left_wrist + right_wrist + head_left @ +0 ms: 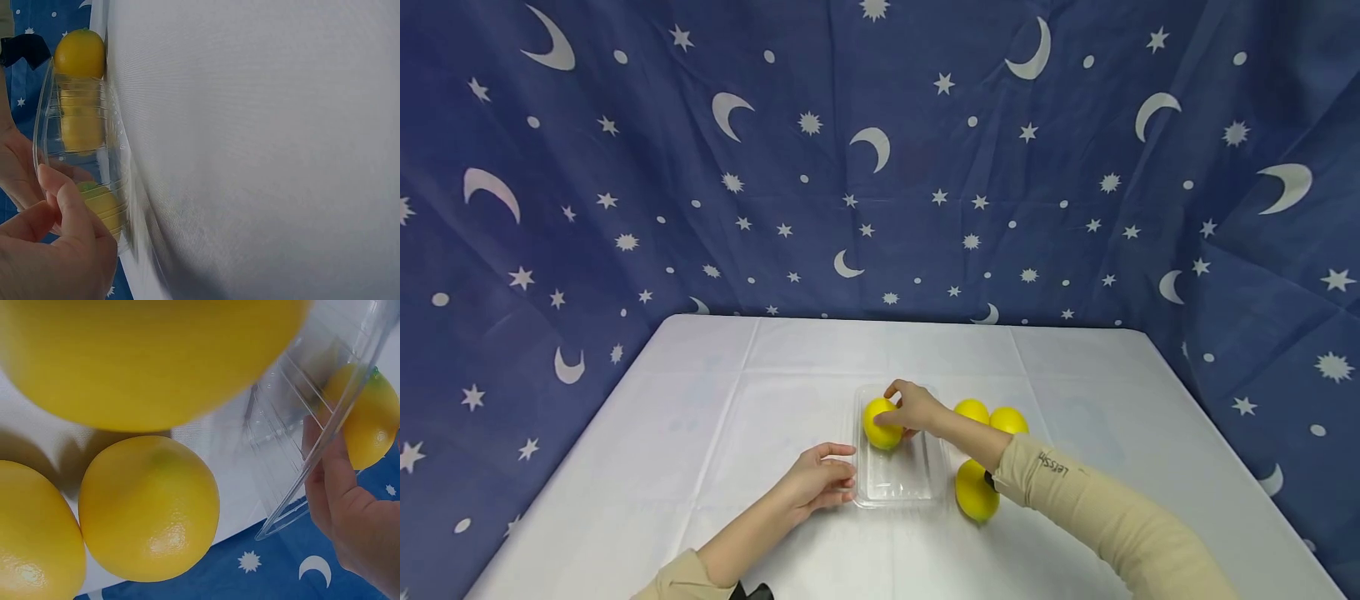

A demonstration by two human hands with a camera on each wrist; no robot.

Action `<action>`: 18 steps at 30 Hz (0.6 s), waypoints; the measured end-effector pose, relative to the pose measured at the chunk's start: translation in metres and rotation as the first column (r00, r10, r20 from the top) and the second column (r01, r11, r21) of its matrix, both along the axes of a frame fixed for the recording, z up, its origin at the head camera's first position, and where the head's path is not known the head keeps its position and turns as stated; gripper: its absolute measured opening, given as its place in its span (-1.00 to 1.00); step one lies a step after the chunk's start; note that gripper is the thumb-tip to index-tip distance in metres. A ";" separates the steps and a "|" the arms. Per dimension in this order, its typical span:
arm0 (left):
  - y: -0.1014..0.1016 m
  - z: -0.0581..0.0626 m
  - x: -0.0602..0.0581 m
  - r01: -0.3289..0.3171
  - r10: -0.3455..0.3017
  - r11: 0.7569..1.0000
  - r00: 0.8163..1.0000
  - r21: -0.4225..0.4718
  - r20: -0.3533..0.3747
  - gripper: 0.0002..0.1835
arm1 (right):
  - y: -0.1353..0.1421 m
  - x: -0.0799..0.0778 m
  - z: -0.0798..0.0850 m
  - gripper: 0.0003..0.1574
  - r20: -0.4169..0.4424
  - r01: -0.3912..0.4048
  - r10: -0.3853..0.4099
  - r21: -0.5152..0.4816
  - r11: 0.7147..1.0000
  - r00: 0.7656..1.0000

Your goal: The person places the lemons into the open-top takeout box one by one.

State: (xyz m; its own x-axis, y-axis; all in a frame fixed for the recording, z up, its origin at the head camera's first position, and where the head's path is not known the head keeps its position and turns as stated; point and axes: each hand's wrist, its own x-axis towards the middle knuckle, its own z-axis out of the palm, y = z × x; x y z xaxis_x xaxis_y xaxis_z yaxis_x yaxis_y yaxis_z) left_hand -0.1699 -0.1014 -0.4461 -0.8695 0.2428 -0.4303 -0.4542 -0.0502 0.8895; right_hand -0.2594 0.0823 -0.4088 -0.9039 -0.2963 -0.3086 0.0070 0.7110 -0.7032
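My right hand [917, 408] grips a yellow lemon [882, 423] between thumb and fingers, inside the far left part of a clear plastic tray [895, 483]. In the right wrist view the held lemon [369, 419] has a green tip and shows beyond the tray's clear wall, with the right hand [356, 512] around it. My left hand [822, 479] rests at the tray's left edge, its fingers spread and relaxed. The left wrist view has the left hand [62, 244] with fingertips right at the clear rim [39, 125].
Several more lemons lie right of the tray: one near lemon [976, 492] partly under the right forearm, and two farther back, a lemon [972, 410] and another lemon [1008, 420]. A white cloth [775, 375] covers the table. Behind hangs a blue curtain [917, 158] with moons and stars.
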 end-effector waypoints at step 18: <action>0.002 0.000 0.002 -0.004 0.004 1.000 1.000 0.014 -0.008 -0.54 | 0.009 0.002 0.002 -0.45 -0.042 0.022 -0.022 0.001 1.000 0.999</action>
